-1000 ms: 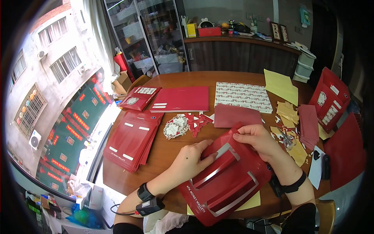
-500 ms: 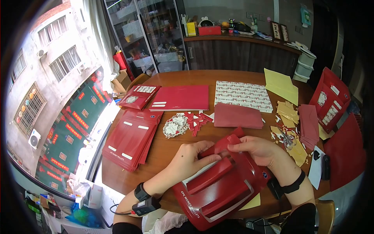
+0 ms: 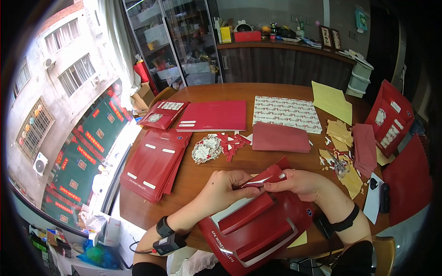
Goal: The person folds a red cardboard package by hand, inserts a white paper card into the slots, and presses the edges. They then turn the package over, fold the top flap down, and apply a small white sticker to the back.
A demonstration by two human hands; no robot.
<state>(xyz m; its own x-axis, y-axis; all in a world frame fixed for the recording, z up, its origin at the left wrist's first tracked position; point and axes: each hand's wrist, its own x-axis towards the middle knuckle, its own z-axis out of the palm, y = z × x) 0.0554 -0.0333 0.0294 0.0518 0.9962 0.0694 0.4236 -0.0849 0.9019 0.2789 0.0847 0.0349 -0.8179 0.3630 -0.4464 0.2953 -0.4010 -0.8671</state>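
A glossy red card sleeve (image 3: pixel 262 230) printed "4PK MONEY WALLETS" lies tilted at the table's near edge, partly over my lap. It has cut-out slots and a loose-looking strip across it. At its upper end, my left hand (image 3: pixel 232 184) pinches a red flap (image 3: pixel 264 177) between thumb and fingers. My right hand (image 3: pixel 299 184) grips the same flap from the other side, its thumb on top. The flap is bent and curls up between both hands. My fingertips beneath the card are hidden.
Red printed cards (image 3: pixel 154 161) are stacked at left, beside a flat red folder (image 3: pixel 214 115). Paper cut-outs (image 3: pixel 207 148) and small red strips lie mid-table. Further right are red envelopes (image 3: pixel 281 137), a patterned sheet (image 3: pixel 287 112), yellow paper (image 3: pixel 331 102) and yellow scraps (image 3: pixel 351 179).
The flap is bent over more, and its shine has shifted. My right hand has moved slightly left and down. The card sleeve has slid a little left.
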